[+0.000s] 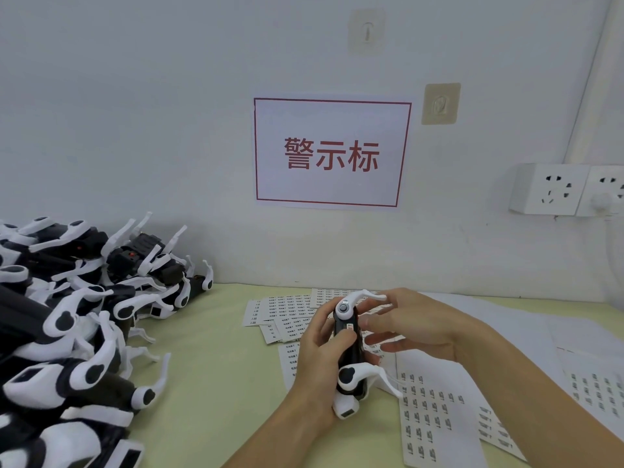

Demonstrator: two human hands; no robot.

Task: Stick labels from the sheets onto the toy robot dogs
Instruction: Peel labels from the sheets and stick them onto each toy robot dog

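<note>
So we're mid-label here, lower centre of the frame. The left hand (320, 346) is wrapped around one toy robot dog (349, 358), thumb curled over its black body, holding it up on end just above the counter (209, 373). The right hand (408, 327) sits just to the right of the dog with its fingers mostly straight and spread, fingertips up against the dog's side. Looks to us like it's pressing a label down or about to, but we honestly can't see a label on the fingertips, it's too blurry there.

If that's right, the next move needs a firm rub so the sticker seats flat on the curved shell, then this dog goes off to one side and a fresh one comes from the pile of dogs (74, 319) heaped along the left edge of the frame.

The label sheets (429, 420) are spread on the counter under and to the right of the hands, with more small-print sheets (283, 312) fanned out just behind the dog.

Containers: none that we can spot. No bin, no tray; the dogs are just stacked loose on the counter and the sheets lie flat on it.
</note>
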